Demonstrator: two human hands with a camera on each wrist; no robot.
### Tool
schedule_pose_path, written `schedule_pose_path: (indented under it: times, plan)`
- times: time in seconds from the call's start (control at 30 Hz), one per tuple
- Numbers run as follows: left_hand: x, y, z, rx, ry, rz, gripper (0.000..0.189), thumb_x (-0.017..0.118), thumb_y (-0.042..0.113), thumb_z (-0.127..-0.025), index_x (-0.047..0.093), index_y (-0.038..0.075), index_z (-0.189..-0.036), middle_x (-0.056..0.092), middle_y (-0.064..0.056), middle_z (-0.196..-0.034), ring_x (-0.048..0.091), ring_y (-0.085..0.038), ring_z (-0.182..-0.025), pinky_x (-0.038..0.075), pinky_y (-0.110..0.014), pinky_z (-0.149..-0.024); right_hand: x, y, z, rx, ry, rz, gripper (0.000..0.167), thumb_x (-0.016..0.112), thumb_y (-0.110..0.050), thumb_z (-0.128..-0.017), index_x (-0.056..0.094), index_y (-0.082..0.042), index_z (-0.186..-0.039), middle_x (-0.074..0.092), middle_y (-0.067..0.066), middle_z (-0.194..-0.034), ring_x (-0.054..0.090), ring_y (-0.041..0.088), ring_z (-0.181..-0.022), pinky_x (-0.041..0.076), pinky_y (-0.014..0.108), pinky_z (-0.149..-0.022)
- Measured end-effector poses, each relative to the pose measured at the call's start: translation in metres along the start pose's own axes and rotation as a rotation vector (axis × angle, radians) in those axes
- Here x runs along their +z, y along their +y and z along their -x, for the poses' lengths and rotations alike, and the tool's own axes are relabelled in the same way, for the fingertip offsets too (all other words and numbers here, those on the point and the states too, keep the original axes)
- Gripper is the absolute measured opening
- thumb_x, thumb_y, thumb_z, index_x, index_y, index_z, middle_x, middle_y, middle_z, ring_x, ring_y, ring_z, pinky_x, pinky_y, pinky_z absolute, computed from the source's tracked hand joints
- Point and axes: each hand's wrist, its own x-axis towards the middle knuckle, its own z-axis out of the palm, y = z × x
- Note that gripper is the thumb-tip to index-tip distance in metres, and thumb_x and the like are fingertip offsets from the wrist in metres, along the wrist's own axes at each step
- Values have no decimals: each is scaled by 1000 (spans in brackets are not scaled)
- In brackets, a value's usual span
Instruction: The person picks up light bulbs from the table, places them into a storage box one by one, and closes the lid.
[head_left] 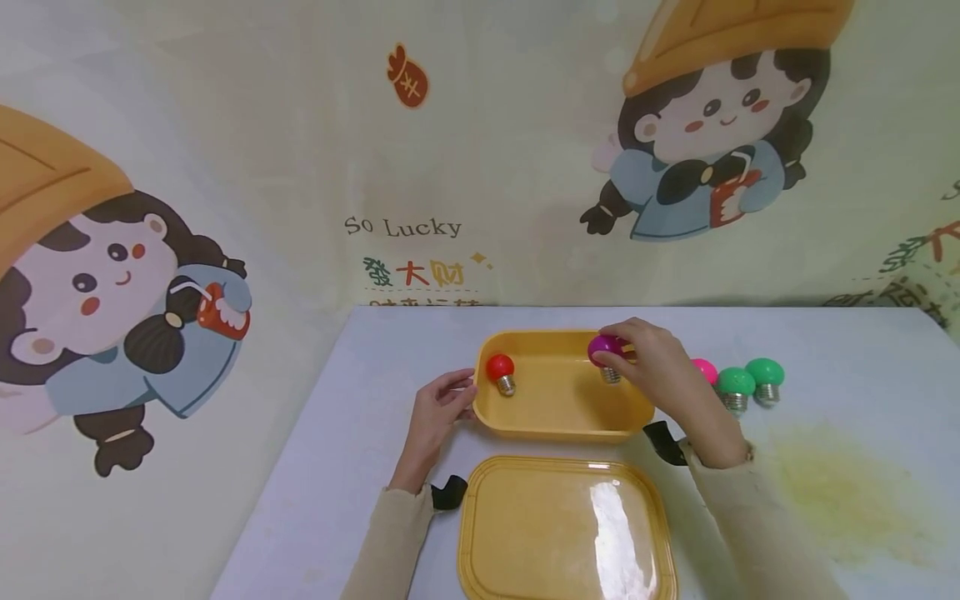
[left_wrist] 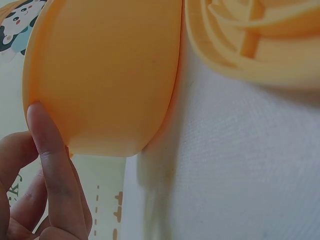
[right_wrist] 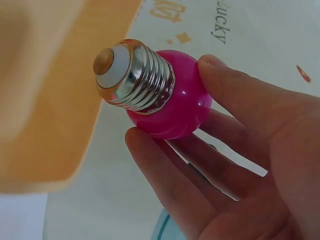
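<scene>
My right hand pinches a purple light bulb by its round globe, over the right part of a yellow plastic box. Its metal screw base points down in the head view; from the right wrist the globe looks magenta, with thumb and fingertips on either side. Inside the box, at the left end, lies a red bulb. Against the box's left end rests my left hand, fingers loosely extended. In the left wrist view a fingertip touches the outer wall near the rim.
A yellow lid lies flat on the white table in front of the box. To the right, partly behind my right wrist, are a pink bulb and two green bulbs. A printed cloth hangs behind the table.
</scene>
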Motion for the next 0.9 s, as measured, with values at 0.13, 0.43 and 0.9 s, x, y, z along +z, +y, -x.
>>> schedule_pose_path:
  times: [0.13, 0.43, 0.9]
  plan:
    - [-1, 0, 0, 14, 1, 1, 34, 70, 9, -92, 66, 2, -125, 64, -20, -116, 66, -19, -83, 60, -25, -66, 6, -4, -6, -17, -4, 2, 37, 76, -17, -89, 67, 2, -118, 65, 20, -110, 64, 37, -102, 58, 50, -85]
    - [-1, -2, -2, 10, -7, 10, 33, 68, 9, -94, 65, 3, -126, 63, -20, -117, 66, -18, -84, 60, -24, -67, 20, -8, -22, -15, -38, 31, 36, 76, -18, -88, 67, 1, -118, 66, 18, -110, 62, 33, -100, 60, 45, -84]
    - [0, -2, -2, 15, -5, 14, 33, 69, 8, -93, 65, 2, -125, 63, -21, -116, 66, -25, -88, 60, -23, -66, 32, -22, -41, -5, -83, 41, 35, 76, -21, -89, 68, 0, -116, 67, 15, -104, 62, 29, -94, 60, 41, -84]
